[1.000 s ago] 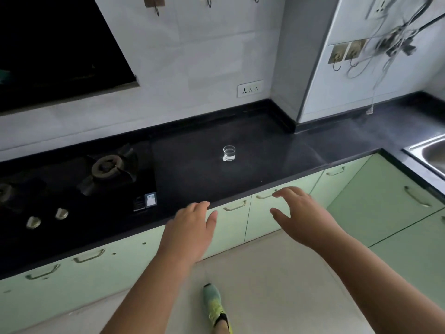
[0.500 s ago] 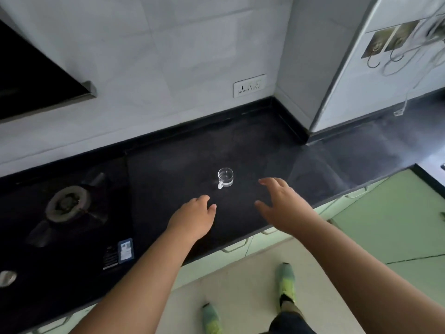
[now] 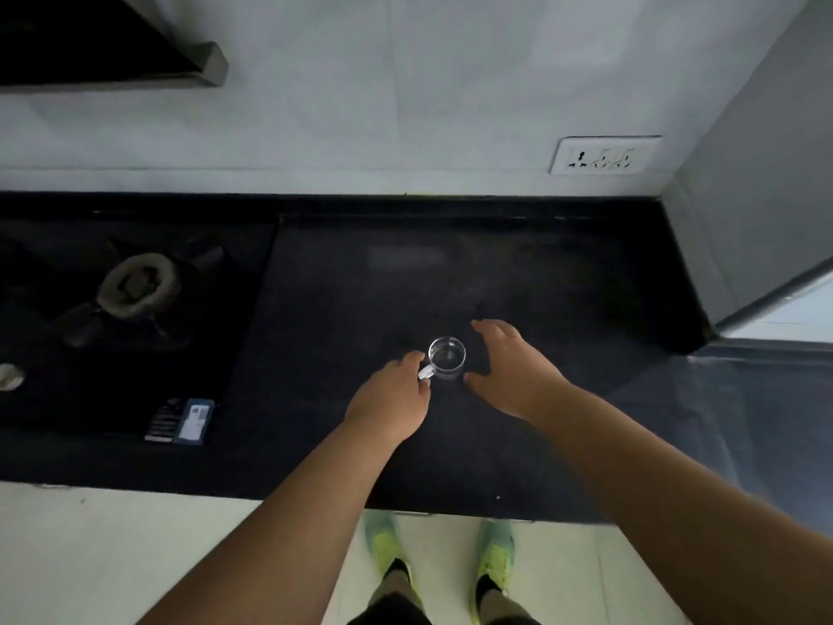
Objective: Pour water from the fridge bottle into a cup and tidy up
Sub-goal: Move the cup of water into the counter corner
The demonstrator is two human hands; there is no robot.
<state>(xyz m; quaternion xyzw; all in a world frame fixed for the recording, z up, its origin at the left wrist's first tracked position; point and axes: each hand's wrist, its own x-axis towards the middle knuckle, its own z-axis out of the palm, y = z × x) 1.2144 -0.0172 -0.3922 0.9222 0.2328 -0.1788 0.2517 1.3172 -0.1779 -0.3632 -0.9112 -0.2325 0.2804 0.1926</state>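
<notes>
Black stone counter [image 3: 518,444] under a pale tiled wall, seen from above; entries run left to right

Far left: gas stove [image 3: 135,318] with one burner [image 3: 135,284] in view, a knob [image 3: 10,376] at the frame edge, a label sticker [image 3: 182,420] at its near corner. Hood [image 3: 112,47] above.

Centre left: left hand [image 3: 390,401], fingers loosely curled, fingertips at the cup's handle; whether it grips the handle cannot be told.

Centre: cup [image 3: 446,357], small clear glass, upright on the counter between the two hands. It looks to hold a little water, though the glass is too clear to be sure.

Centre right: right hand [image 3: 514,376], fingers spread open, cupped just beside the cup, holding nothing.

Right: wall socket [image 3: 604,155] above the counter; grey pillar [image 3: 766,196] at the corner.

Below: two green shoes [image 3: 496,557] on pale floor.

Task status, as a judgement: no bottle or fridge in view, so pouring seems either done or not begun; tidying appears left
</notes>
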